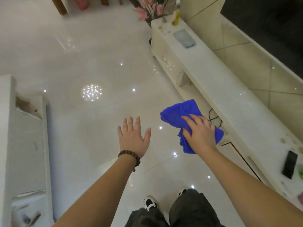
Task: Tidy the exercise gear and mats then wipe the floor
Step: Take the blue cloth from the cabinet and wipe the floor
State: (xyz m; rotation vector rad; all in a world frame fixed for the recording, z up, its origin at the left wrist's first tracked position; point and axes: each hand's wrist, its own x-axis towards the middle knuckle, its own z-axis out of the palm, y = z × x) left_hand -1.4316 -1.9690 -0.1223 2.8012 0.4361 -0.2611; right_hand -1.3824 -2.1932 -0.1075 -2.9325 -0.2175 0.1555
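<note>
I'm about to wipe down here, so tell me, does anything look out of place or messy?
A black cable loops loose on the floor beside the cabinet, just past the blue cloth your right hand holds. Pale specks dot the cabinet top near the flowers. Left hand is empty.

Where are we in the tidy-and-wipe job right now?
Done, apparently: no gear or mats show on the glossy floor. In hand: the right hand holds a blue cloth; the left hand is open and empty. Left: the wiping itself, since the cloth is not visibly down on the floor.
</note>
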